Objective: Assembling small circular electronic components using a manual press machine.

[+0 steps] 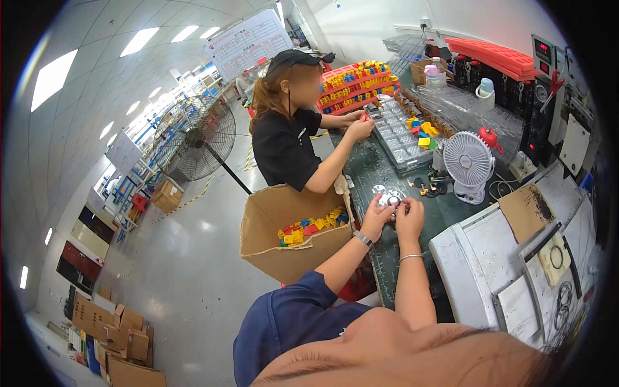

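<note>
Over the dark green worktable (361, 169), my left hand (375, 219) and my right hand (409, 220) are close together, fingers curled inward. Between their fingertips is a small silvery-white part with a dark ring (391, 200); its exact kind is too small to make out. Both hands appear closed on it, though the fingers partly cover it. A pale round disc (378, 189) lies just beyond. Several small black and gold parts (433, 188) are scattered to the right, beside a white desk fan (467, 161).
At my left stands an open cardboard box (274, 263) with yellow, red and blue pieces (295, 236). A co-worker (284, 145) in black handles a small red piece. Farther along are a clear compartment tray (394, 132) and red racks (351, 87). A white machine (467, 258) flanks my right.
</note>
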The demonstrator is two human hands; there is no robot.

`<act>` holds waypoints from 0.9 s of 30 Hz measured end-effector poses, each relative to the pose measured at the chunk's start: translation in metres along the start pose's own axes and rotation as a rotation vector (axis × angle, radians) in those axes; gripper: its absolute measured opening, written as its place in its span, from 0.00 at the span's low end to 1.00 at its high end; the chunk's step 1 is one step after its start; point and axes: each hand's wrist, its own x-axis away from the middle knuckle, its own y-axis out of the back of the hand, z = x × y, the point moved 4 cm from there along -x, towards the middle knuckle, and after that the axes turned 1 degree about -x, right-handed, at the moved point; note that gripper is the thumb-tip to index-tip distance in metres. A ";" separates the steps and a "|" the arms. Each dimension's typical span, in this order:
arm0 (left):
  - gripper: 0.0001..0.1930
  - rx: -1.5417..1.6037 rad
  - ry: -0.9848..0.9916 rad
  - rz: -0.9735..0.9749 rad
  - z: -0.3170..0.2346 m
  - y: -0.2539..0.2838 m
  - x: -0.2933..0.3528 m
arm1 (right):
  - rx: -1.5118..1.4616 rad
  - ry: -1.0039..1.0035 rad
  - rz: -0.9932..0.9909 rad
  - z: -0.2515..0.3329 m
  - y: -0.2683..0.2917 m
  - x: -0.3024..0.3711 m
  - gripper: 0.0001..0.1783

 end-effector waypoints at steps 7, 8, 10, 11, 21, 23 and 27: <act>0.37 -0.015 0.012 0.013 0.001 0.001 -0.001 | -0.149 -0.037 -0.042 0.001 0.003 0.000 0.08; 0.36 -0.025 0.013 0.008 0.001 0.002 -0.001 | -0.145 -0.052 -0.025 -0.002 0.000 0.001 0.09; 0.34 -0.023 0.011 0.012 0.001 0.002 0.001 | -0.139 -0.069 -0.010 -0.005 -0.001 0.003 0.10; 0.33 -0.021 0.008 0.016 0.001 0.002 0.002 | -0.140 -0.074 -0.019 -0.007 -0.001 0.004 0.11; 0.29 -0.006 -0.014 0.007 -0.002 -0.004 -0.001 | -0.201 -0.131 -0.021 -0.012 -0.001 -0.003 0.11; 0.28 0.010 -0.011 -0.007 -0.001 -0.003 0.000 | -0.206 -0.135 -0.010 -0.015 0.000 -0.002 0.11; 0.27 0.012 0.016 -0.038 0.002 0.003 0.004 | -0.252 -0.167 0.000 -0.018 -0.006 0.004 0.12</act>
